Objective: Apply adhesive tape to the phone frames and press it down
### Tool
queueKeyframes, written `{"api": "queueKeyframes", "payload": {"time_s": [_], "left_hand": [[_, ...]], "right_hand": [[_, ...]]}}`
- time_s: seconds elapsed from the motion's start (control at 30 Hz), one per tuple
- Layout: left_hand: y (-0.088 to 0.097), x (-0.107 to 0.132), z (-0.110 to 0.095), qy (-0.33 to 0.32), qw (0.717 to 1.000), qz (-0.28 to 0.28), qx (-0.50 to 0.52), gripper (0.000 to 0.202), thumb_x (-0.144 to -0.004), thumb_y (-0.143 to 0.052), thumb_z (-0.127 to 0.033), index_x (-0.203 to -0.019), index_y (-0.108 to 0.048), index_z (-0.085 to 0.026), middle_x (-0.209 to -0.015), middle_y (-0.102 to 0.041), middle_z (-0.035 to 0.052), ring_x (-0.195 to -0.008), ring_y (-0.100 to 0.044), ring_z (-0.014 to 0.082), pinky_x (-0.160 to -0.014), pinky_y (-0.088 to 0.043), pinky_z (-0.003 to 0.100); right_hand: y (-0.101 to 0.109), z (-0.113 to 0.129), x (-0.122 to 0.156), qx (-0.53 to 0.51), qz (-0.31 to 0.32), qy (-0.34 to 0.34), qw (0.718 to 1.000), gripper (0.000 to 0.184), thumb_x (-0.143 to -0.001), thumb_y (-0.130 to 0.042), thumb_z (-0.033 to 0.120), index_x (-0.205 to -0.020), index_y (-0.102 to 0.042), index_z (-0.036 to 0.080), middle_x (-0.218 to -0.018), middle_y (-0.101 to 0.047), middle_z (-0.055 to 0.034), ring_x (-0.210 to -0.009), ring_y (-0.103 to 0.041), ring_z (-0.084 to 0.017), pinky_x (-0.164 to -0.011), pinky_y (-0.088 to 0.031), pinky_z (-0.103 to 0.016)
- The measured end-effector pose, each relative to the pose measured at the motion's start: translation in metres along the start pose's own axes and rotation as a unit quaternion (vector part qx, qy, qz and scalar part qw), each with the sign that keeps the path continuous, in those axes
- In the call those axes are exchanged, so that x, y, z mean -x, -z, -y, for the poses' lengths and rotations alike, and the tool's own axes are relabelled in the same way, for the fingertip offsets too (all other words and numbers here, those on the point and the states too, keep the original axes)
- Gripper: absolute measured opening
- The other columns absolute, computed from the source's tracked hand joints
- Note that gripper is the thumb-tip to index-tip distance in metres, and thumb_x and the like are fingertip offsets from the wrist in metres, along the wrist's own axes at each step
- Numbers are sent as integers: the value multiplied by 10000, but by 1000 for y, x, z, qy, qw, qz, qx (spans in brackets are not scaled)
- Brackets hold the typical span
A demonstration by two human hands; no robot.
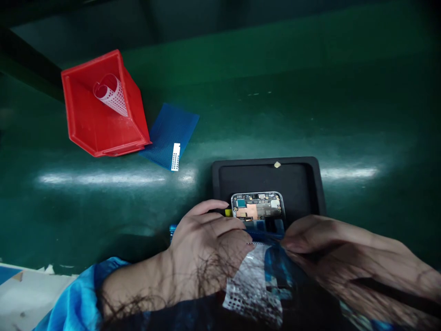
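An opened phone (263, 210) with its circuit board showing lies in a black tray (266, 162). Across its lower part runs the edge of a blue film sheet (263, 235), which bears a white strip with rows of dots (247, 282). My left hand (210, 234) is closed on the film's left side, its index finger reaching to the phone's left edge beside a small yellow tab (228, 213). With thumb and finger, my right hand (310, 239) pinches the film at the phone's lower right. Strands of hair partly hide both hands and the film.
At the left, a red bin (138, 105) lies with its mouth facing me, holding a curled white dotted sheet (115, 97). Next to it, a blue sheet (165, 133) on the green table (103, 207) carries a white dotted strip (175, 157). A small pale piece (277, 164) sits on the tray's rim.
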State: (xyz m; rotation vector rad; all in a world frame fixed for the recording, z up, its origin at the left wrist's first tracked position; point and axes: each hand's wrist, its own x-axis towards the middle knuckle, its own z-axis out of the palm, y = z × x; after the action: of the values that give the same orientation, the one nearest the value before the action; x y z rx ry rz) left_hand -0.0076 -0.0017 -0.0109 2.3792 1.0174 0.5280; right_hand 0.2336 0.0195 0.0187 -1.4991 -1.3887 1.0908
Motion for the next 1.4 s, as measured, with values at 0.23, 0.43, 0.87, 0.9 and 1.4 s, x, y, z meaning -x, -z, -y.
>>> {"api": "queueKeyframes", "payload": {"time_s": [0.23,0.43,0.87,0.9,1.4], "left_hand": [[4,-16,-5,0,995,-99,29,285,-1151,-668,-246,-877,-749,-248,-880,-896,-120,-637,-774,68,-1135,-637,239],[4,-19,-5,3,995,-94,41,261,-1142,-676,-237,-892,-753,-248,-862,-894,-132,-632,-780,66,-1138,-624,229],[-1,-10,2,0,995,-71,63,150,-1095,-699,-252,-953,-723,-295,-877,-901,-106,-712,-858,119,-1172,-676,292],[-2,-10,2,-2,995,-77,62,142,-1089,-709,-245,-955,-723,-290,-880,-900,-110,-713,-856,112,-1189,-660,284],[1,-11,-1,1,995,-88,56,147,-1099,-705,-223,-961,-729,-266,-913,-905,-109,-711,-840,101,-1192,-630,290]], "right_hand": [[19,-20,10,-8,117,94,989,317,-847,-948,430,-673,-697,342,-734,-847,-73,-647,-855,-336,-611,-747,-388],[25,-13,1,-36,167,171,970,450,-1115,-667,405,-676,-692,307,-632,-831,-33,-520,-833,-250,-565,-729,-293],[24,-26,-4,-20,-84,-2,996,353,-731,-938,154,-590,-654,310,-640,-772,49,-621,-806,-148,-586,-652,-175],[23,-25,-4,-18,-81,-5,997,350,-731,-932,142,-593,-658,310,-647,-776,50,-631,-810,-145,-592,-652,-168],[22,-25,-3,-13,-83,-7,996,361,-775,-941,151,-615,-656,306,-673,-779,24,-650,-812,-176,-590,-651,-247]]}}
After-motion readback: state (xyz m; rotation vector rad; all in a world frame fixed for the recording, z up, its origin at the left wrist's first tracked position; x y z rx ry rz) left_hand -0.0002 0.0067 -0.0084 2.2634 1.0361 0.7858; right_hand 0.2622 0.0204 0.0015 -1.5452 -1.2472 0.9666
